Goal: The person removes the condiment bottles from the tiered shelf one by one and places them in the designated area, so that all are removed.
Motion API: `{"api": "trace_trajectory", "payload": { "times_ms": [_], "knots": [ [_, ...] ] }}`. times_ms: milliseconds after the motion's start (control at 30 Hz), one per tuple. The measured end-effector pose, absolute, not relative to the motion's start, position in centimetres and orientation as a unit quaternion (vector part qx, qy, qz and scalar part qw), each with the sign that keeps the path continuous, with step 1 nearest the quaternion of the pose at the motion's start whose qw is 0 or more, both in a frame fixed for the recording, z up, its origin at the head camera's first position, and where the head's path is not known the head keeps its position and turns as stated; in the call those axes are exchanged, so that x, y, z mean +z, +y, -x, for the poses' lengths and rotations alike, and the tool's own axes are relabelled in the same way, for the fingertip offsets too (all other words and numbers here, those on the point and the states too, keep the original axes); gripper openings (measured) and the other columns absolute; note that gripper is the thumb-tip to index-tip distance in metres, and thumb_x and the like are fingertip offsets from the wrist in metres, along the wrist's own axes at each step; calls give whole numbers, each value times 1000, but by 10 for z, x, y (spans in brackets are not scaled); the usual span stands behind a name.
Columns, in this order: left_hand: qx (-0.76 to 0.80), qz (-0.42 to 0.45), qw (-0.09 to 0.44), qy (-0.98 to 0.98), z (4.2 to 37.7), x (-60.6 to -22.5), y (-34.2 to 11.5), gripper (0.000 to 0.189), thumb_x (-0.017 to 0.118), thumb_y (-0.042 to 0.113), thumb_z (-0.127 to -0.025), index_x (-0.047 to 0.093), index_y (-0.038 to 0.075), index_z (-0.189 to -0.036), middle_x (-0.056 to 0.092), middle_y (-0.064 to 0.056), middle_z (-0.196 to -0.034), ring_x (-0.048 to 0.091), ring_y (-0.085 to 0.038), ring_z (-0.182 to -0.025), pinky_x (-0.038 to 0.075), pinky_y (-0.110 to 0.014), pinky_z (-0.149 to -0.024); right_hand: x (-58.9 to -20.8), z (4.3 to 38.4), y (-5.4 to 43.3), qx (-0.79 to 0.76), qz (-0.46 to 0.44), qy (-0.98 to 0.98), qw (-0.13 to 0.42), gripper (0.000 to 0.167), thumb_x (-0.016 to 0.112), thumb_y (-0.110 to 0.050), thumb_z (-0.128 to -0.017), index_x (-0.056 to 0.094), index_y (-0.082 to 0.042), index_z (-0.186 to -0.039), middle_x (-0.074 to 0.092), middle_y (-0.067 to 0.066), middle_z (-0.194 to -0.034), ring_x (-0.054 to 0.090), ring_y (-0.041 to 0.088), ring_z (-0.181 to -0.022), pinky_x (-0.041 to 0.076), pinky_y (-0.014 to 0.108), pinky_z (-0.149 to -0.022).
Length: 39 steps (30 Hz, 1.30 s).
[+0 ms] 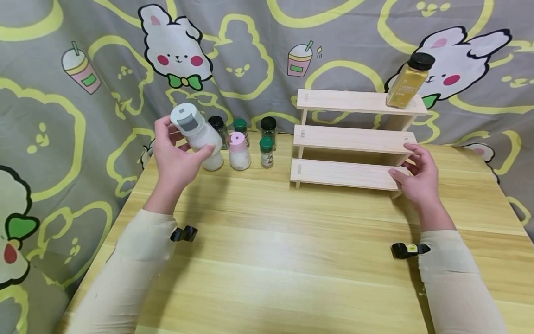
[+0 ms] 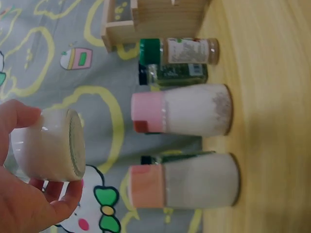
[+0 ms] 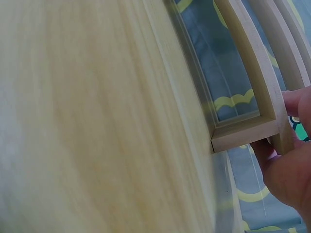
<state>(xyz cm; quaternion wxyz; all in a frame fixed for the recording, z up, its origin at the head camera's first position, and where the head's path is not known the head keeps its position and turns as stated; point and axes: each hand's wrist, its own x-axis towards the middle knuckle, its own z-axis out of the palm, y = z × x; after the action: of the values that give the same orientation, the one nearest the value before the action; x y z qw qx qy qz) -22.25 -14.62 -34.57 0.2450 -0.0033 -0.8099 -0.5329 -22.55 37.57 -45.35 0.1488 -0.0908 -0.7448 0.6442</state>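
Note:
My left hand (image 1: 177, 155) grips a seasoning jar (image 1: 204, 137) with a white-and-grey cap, lifted and tilted over the back left of the table. In the left wrist view, pale contents show through the glass of the held seasoning jar (image 2: 48, 145). Just beyond it another jar of white contents (image 1: 214, 162) stands on the table, its cap hidden in the head view. A pink-capped jar (image 1: 239, 157) is right beside that one. My right hand (image 1: 421, 178) holds the right end of a three-tier wooden rack (image 1: 346, 172), thumb at the bottom shelf and fingers at the middle one.
A black-capped bottle of yellow powder (image 1: 403, 88) stands on the top shelf's right end. Green-capped bottles (image 1: 267, 157) and black-capped bottles (image 1: 269, 125) stand between the jars and the rack. A patterned curtain (image 1: 250, 55) hangs behind the wooden table (image 1: 283, 260).

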Motion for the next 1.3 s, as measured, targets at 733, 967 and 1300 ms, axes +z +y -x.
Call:
{"api": "trace_trajectory", "payload": {
  "times_ms": [733,967,1300],
  "knots": [
    [-507,-44,226,-831,216,-403,-169,75,88,5,-71,44,6,-132,53,-6,-120,52,-18,-106,51,-35,-88,-454,226,376,656,79,-734,156,78,66,27,-77,58,-22,-137,51,7,-124,53,20,-101,47,16,-52],
    [-500,-54,212,-838,213,-421,-177,76,88,4,-70,43,3,-131,54,-9,-119,52,-20,-107,52,-37,-89,-454,224,377,636,88,-754,142,78,67,23,-80,56,-24,-140,48,8,-129,52,18,-102,48,16,-54],
    [-496,-66,181,-847,215,-440,-181,76,88,1,-69,42,3,-130,52,-12,-117,51,-24,-106,51,-39,-92,-453,225,377,627,95,-760,143,78,67,23,-80,55,-26,-140,48,3,-126,51,17,-104,49,16,-56]
  ]
}}
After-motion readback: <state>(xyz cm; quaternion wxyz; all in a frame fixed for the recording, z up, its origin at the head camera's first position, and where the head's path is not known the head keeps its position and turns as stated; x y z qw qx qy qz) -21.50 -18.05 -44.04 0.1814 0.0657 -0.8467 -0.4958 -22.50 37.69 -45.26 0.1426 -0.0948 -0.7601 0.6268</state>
